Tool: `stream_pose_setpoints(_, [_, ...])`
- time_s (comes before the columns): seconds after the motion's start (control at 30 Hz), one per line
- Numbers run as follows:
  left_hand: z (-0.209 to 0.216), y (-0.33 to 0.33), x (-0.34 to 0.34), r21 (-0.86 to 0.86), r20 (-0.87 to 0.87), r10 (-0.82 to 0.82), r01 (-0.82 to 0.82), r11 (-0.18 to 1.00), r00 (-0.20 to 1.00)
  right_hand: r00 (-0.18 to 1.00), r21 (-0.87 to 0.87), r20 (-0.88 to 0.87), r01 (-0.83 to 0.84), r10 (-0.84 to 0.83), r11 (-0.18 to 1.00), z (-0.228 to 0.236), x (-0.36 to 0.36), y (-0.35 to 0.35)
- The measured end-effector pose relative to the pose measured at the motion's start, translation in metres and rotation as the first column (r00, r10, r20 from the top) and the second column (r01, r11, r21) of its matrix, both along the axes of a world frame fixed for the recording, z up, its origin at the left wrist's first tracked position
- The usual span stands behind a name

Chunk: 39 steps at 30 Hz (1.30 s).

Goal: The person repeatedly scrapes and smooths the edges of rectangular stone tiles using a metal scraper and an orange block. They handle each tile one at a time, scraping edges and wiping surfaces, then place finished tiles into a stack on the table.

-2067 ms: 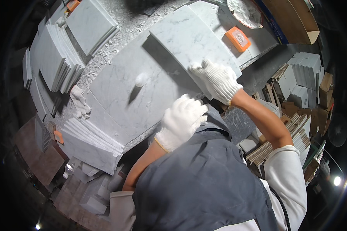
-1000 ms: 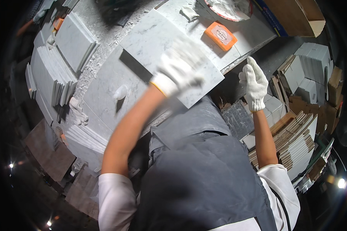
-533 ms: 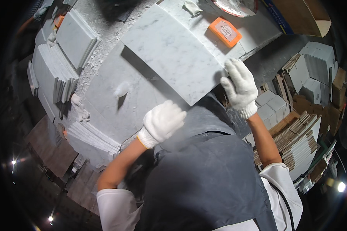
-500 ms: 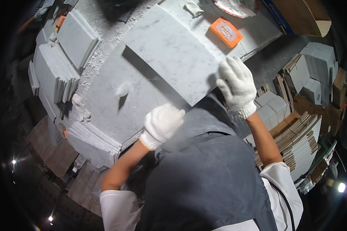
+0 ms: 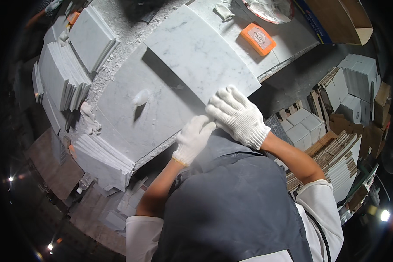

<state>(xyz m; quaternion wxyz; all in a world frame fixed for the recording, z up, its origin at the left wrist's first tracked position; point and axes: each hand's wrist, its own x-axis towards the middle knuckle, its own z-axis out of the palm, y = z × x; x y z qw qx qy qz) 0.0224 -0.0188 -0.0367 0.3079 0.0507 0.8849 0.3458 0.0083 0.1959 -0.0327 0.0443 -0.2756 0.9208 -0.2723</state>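
A grey-veined white marble tile (image 5: 201, 52) lies over a larger marble slab (image 5: 118, 105), its near corner toward my body. My right hand (image 5: 238, 115), in a white knit glove, rests flat over that near corner, fingers stretched out and close together. Just left of it, my gloved left hand (image 5: 193, 140) is closed at the corner's edge, fingertips by the right hand's fingers; whatever is in it is hidden. A small translucent white object (image 5: 140, 98) sits on the slab. Beyond the tile lies an orange block with a pale label (image 5: 257, 39).
Stacked marble tiles (image 5: 65, 78) stand at the left, more tiles (image 5: 102, 161) lower down. A red-rimmed bowl of white material (image 5: 273, 9) and an open cardboard box (image 5: 336, 19) are at the back. Bundled pieces (image 5: 327, 157) lie right. Another person's hand (image 5: 52, 6) shows far left.
My right hand has moved left and nearer, from the tile's right side to its near corner. My left hand has shifted slightly right and nearer my body. The tile appears slightly shifted right.
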Motion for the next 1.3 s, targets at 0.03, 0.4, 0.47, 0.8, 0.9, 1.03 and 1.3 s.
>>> stream_pose_setpoints(0.03, [0.0, -0.001, 0.001, 0.04, 0.031, 0.019, -0.021, 0.999, 0.999, 1.0, -0.064, 0.009, -0.01, 0.011, 0.998, 0.002, 0.003, 0.002])
stream_pose_setpoints(0.4, [0.001, 0.008, -0.009, 0.16, -0.538, -0.083, 0.199, 0.967, 0.839, 0.69, -0.279, 0.356, 0.722, -0.631, 0.633, 0.007, 0.023, 0.047])
stream_pose_setpoints(0.47, [0.004, 0.016, -0.018, 0.275, -0.587, -0.015, 0.216, 0.937, 0.81, 0.668, -0.379, 0.3, 0.738, -0.681, 0.558, 0.01, 0.006, 0.061])
stream_pose_setpoints(0.8, [0.021, 0.064, -0.029, 0.308, -0.202, -0.062, 0.123, 0.943, 0.977, 0.68, -0.243, -0.091, 0.693, -0.728, 0.678, 0.01, -0.136, 0.112])
stream_pose_setpoints(0.9, [0.016, 0.068, -0.027, 0.299, -0.462, -0.073, 0.233, 0.925, 0.884, 0.752, 0.018, -0.095, 0.656, -0.652, 0.754, 0.011, -0.175, 0.109])
stream_pose_setpoints(1.03, [0.011, 0.069, -0.024, 0.21, -0.559, -0.085, 0.24, 0.948, 0.825, 0.841, 0.169, -0.136, 0.54, -0.523, 0.825, 0.011, -0.221, 0.104])
stream_pose_setpoints(1.3, [0.01, 0.064, -0.028, 0.119, -0.484, -0.245, 0.341, 0.933, 0.84, 0.916, 0.35, -0.175, 0.4, -0.361, 0.847, 0.022, -0.237, 0.145])
